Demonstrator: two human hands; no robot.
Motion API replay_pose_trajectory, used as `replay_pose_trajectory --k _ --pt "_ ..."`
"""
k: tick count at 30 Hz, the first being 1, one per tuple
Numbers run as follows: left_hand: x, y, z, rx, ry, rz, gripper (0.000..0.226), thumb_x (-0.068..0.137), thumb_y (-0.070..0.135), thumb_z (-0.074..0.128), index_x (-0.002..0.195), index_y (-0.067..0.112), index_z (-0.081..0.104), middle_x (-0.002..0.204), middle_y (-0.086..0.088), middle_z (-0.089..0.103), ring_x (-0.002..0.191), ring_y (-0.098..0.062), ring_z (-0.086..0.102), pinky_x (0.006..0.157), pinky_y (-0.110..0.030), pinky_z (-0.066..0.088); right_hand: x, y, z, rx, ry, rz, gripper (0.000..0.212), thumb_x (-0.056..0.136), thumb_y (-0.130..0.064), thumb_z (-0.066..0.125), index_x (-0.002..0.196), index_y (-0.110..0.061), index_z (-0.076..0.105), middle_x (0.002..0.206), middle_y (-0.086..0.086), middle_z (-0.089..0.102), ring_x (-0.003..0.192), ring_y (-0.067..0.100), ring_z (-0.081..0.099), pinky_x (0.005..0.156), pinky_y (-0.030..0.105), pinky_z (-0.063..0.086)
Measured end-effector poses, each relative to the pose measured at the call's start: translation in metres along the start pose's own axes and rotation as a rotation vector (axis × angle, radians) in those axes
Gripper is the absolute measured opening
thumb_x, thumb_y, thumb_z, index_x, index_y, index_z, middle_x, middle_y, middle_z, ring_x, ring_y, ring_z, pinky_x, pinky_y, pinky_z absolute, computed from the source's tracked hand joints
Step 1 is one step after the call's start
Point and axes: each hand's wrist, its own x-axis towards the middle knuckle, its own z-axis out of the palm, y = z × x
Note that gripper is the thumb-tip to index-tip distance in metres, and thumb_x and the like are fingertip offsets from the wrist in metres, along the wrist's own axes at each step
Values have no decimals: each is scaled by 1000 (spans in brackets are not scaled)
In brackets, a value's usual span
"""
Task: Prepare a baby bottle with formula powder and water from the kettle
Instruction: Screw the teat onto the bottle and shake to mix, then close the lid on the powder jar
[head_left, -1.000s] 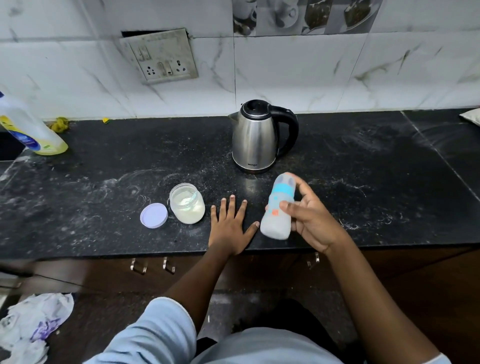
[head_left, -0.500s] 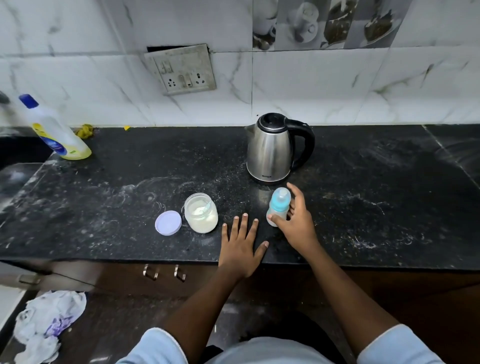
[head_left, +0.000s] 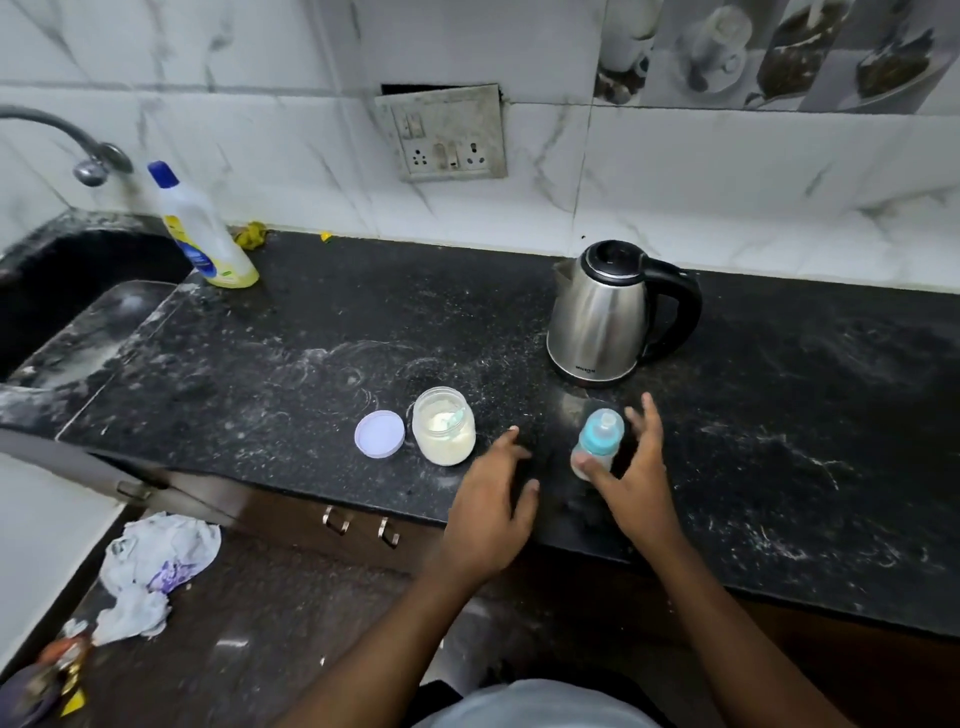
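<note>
Setting the bottle (head_left: 597, 441) near the counter's (head_left: 311, 364) front edge, your right hand (head_left: 641, 483) brackets it, fingers wide; left hand (head_left: 488, 514) rests flat. Next, probably lid the jar (head_left: 444, 426).

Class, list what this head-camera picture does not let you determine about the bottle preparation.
Head view: water level in the kettle, hidden by its steel wall and closed lid.
Head view: lower part of the baby bottle, blurred and behind the thumb of the right hand.
Head view: sink, cut off by the left edge.
Head view: kettle's label, too small to read.
</note>
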Motion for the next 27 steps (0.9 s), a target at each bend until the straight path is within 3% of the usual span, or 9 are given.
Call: replay_pose_trajectory --k 3,7,12,14,16,18,21,23,27 --pt "0 3 -34 -40 320 -80 33 94 19 57 126 20 51 132 -3 59 124 -23 58 106 -35 47 -1 -20 -11 -55 171 -196 86 93 -49 65 161 -48 12 164 4 34 153 24 30 122 57 29" --pt "12 -23 -76 60 531 -308 48 79 0 54 127 0 53 125 -6 53 118 -32 56 103 -32 42 8 -50 -21 -146 278 -457 78 95 -35 65 158 -17 23 158 20 40 147 42 33 115 70 28" --pt "30 -71 -105 134 361 -756 83 85 10 73 158 11 35 159 -16 44 145 -45 42 117 -61 32 9 -79 -19 -144 236 -595 65 93 -28 65 148 -9 36 142 20 57 137 25 43 111 61 35" --pt "34 -84 -108 171 226 -764 105 85 28 82 168 23 17 165 -12 42 149 -45 40 119 -66 26 6 -86 -15 -99 195 -608 56 95 -27 64 145 -13 44 137 6 62 132 10 43 107 51 39" --pt "38 -94 -110 204 124 -724 120 83 42 86 170 35 2 164 -9 45 148 -43 41 120 -67 22 3 -90 -8 -54 112 -630 43 98 -22 59 141 -20 52 135 -17 59 124 7 48 102 42 45" --pt "42 -105 -110 241 73 -692 123 84 49 83 169 40 -5 162 -8 49 147 -42 43 121 -68 19 3 -92 3 -79 49 -666 33 101 -11 52 132 -16 63 129 -23 60 119 9 50 98 41 47" --pt "45 -117 -112 216 92 -658 119 86 47 81 168 40 -4 151 -9 59 142 -39 51 121 -65 19 1 -95 22 -157 14 -676 33 98 1 48 119 -8 73 113 -4 70 111 16 52 99 37 45" --pt "49 -117 -117 167 157 -638 119 83 44 84 168 38 1 144 -11 64 137 -39 56 121 -62 22 0 -103 36 -118 -4 -626 31 99 -2 51 119 -11 73 111 -7 71 109 13 57 97 31 47" --pt "63 -84 -141 -266 479 -545 107 80 42 80 164 34 15 117 -4 73 112 -26 73 108 -52 52 4 -121 63 107 -197 -347 35 101 -13 62 134 -26 64 122 -6 70 110 13 68 93 39 57"
